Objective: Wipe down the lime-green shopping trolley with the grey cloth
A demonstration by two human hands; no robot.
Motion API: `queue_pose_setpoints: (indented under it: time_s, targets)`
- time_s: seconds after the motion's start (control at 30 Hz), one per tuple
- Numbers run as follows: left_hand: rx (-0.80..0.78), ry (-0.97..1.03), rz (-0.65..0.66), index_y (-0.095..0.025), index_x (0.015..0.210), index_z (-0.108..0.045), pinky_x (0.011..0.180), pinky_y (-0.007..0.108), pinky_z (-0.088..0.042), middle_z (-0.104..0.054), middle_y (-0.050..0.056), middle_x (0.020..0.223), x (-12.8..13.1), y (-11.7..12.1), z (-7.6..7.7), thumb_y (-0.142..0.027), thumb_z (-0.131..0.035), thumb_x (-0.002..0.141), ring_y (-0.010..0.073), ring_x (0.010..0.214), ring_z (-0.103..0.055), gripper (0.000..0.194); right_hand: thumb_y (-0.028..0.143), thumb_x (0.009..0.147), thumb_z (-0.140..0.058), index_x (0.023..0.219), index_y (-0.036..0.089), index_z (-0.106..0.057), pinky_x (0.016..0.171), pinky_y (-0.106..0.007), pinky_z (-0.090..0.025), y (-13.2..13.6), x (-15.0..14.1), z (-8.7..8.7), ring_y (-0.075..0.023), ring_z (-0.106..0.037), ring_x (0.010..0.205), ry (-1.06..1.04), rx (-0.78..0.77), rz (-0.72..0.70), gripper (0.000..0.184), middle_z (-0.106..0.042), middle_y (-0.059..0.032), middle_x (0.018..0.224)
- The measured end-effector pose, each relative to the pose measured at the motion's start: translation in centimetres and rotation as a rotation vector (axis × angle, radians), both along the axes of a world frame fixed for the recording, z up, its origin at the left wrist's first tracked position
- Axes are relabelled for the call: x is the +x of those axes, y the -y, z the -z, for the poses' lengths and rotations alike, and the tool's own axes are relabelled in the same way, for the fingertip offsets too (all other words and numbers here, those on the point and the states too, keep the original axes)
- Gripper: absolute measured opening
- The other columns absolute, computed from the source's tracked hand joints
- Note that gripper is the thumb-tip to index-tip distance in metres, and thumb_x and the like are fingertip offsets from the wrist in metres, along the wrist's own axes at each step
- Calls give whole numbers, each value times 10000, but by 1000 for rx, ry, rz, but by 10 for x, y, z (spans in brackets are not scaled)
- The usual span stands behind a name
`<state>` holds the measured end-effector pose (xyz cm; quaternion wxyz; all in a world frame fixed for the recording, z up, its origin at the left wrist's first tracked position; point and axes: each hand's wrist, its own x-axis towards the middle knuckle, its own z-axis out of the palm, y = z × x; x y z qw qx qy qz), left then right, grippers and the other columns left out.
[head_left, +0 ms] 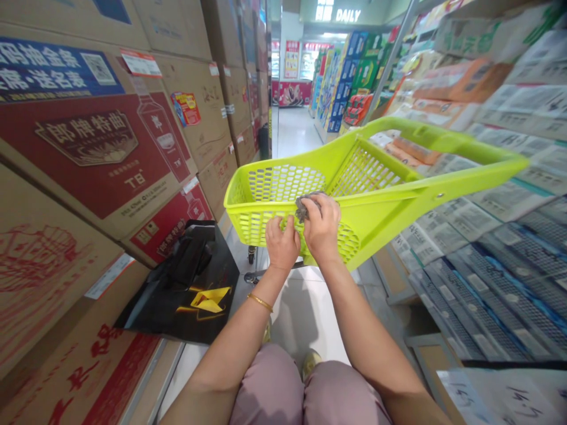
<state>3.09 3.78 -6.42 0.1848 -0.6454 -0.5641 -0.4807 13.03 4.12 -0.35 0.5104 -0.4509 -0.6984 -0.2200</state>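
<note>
A lime-green plastic shopping cart (394, 215) stands in front of my knees, its basket walls pierced with rows of holes. My right hand (324, 227) is closed around a crumpled grey cloth (303, 210) and presses it onto the near rim of the basket. Just left of it, my left hand (282, 243) has its fingers curled against the perforated near wall, gripping the cart below the rim. Part of the cloth is hidden under my right fingers.
Stacked cardboard cartons (110, 141) line the left side, with a black bag (190, 295) lying against them. Shelves of packaged goods (500, 260) rise close on the right. The tiled aisle floor (297, 127) runs ahead past the cart.
</note>
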Motion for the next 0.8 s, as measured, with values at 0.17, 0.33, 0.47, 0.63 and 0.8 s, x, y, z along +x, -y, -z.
queue_pose_setpoints:
  time_s: [0.17,0.33,0.47,0.63,0.8]
  targets:
    - [-28,-3,46,-148,1137,-604,979,448,-368,-546,163,1083,-10,-2,2,-201,-498,832,267,1100,-481,327,179,888,-455,1100,233,-606,1026,-414,-353,-1,-10,18,-213,-387,1217,-31,49,-1,266,-570,-89,1160]
    - [16,-11,127,-158,1091,-637,953,423,-363,-579,142,1003,-20,-6,5,-256,-472,876,248,1035,-504,289,209,883,-494,1020,238,-613,985,-381,-383,-6,-15,48,-181,-451,1073,-45,144,73,184,-555,-79,1084]
    - [35,-16,138,-178,1076,-656,934,416,-364,-587,127,965,-21,-9,8,-298,-446,896,243,1005,-504,301,252,866,-534,991,227,-596,929,-365,-413,-7,-13,76,-176,-478,1013,-16,168,71,142,-532,-73,1029]
    - [32,-10,136,-210,1093,-661,932,387,-360,-580,105,949,-21,-12,7,-246,-444,896,225,1005,-499,294,180,859,-516,916,229,-614,863,-330,-427,-2,-9,114,-165,-489,937,9,98,26,123,-553,-57,970]
    - [-5,7,169,-201,1107,-658,925,393,-353,-578,114,950,-22,-13,6,-239,-450,898,231,1008,-493,298,184,865,-494,909,241,-640,862,-333,-422,3,-9,135,-185,-469,961,15,-48,-6,162,-586,-62,966]
